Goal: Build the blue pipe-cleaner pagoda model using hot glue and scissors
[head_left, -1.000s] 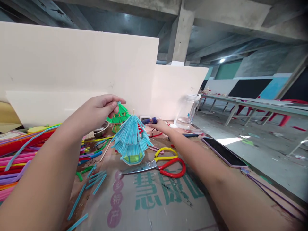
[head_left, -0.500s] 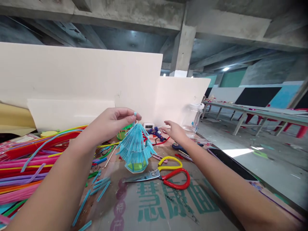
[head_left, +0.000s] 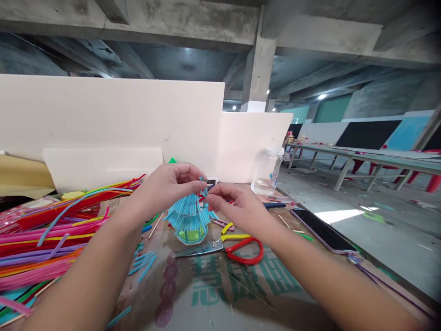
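Observation:
A small pavilion model (head_left: 189,219) with a tiered roof of light blue pipe-cleaner pieces and a green base stands on the cardboard sheet (head_left: 220,289). My left hand (head_left: 165,184) and my right hand (head_left: 234,206) meet just above its peak. Both pinch a short light blue pipe-cleaner piece (head_left: 204,185) between fingertips at the roof top. Red and yellow handled scissors (head_left: 229,244) lie right of the model, under my right wrist. Loose blue pieces (head_left: 143,265) lie left of it.
Long pipe cleaners in many colours (head_left: 51,239) pile up at the left. White foam boards (head_left: 113,119) stand behind the table. A clear plastic jar (head_left: 270,171) stands at the back right and a phone (head_left: 322,230) lies near the right edge. Benches and red stools stand far right.
My right hand came back from the glue gun area at the rear and now joins the left hand at the model's peak. The left hand lowered slightly onto the roof top.

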{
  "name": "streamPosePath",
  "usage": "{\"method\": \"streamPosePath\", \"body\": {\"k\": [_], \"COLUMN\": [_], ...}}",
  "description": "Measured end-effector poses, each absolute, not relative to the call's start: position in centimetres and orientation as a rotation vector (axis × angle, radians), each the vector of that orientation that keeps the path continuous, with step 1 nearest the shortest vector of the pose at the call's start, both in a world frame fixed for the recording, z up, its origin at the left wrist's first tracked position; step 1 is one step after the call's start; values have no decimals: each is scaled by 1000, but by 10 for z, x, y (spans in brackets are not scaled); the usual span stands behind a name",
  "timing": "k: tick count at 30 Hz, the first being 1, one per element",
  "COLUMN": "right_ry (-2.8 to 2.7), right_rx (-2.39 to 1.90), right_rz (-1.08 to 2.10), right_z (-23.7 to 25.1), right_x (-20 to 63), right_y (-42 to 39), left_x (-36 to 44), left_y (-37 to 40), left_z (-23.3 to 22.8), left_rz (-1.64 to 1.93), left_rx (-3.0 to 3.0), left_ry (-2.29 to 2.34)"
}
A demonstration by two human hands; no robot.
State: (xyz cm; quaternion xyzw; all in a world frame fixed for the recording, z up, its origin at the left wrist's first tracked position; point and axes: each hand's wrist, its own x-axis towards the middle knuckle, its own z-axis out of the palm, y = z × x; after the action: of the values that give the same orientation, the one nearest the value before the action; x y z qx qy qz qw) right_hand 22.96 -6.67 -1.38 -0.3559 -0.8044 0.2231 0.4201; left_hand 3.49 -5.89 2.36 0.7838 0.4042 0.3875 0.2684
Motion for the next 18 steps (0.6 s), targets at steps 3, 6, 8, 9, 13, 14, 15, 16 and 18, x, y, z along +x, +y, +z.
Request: {"method": "streamPosePath", "body": {"k": [3, 6, 8, 9, 13, 14, 15, 16, 18], "right_ry": [-2037, -2022, -1962, -1923, -1827, -1811, -1794, -1784, -1805], "right_rx": [-901, -869, -855, -847, -816, -812, -808, -812, -854], "right_rz": [617, 609, 579, 587, 748, 802, 857, 898, 898], "right_z": [-16, -18, -20, -21, -37, -45, -54, -64, -82], "right_x": [230, 231, 231, 232, 229, 227, 224, 221, 215], "right_y": [-65, -62, -59, -58, -53, -52, -51, -50, -49], "left_x": [34, 33, 33, 33, 30, 28, 25, 23, 18], "left_y": [-58, -54, -53, -53, -50, -48, -44, -40, -28], "left_z": [23, 21, 21, 21, 22, 22, 21, 19, 13], "left_rz": [1053, 1077, 1077, 1076, 1215, 1282, 1335, 1367, 1318], "left_rx": [2176, 2184, 2184, 2190, 2209, 2207, 2206, 2210, 2244], "left_ry": [1119, 1139, 1140, 1142, 1250, 1307, 1364, 1413, 1465]}}
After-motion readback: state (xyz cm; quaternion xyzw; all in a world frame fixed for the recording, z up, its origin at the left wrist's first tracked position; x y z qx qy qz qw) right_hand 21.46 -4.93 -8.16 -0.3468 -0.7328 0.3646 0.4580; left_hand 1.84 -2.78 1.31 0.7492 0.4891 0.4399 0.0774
